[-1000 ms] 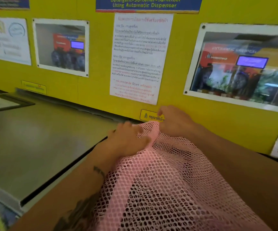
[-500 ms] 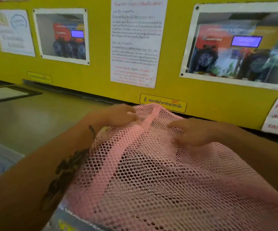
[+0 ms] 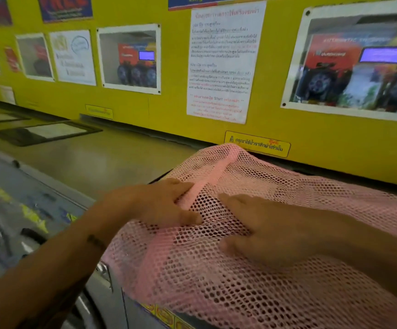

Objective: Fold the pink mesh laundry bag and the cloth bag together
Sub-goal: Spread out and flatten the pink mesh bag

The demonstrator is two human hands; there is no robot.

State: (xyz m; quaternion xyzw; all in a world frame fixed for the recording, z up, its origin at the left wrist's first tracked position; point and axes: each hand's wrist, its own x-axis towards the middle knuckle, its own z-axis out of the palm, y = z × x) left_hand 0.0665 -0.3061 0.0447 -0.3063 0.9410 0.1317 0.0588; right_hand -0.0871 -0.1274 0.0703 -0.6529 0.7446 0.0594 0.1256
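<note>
Pink mesh laundry bag (image 3: pixel 252 264) is lying spread over the machine top (image 3: pixel 112 162), filling 3 to 6 o'clock. Left hand (image 3: pixel 159 205) and right hand (image 3: pixel 264 231) are pressing flat, fingers loosely splayed, gripping nothing, likely smoothing before the fold. Cloth bag not discernible.

Head view, downward, close over hands (image 3: pixel 273 231)
</note>
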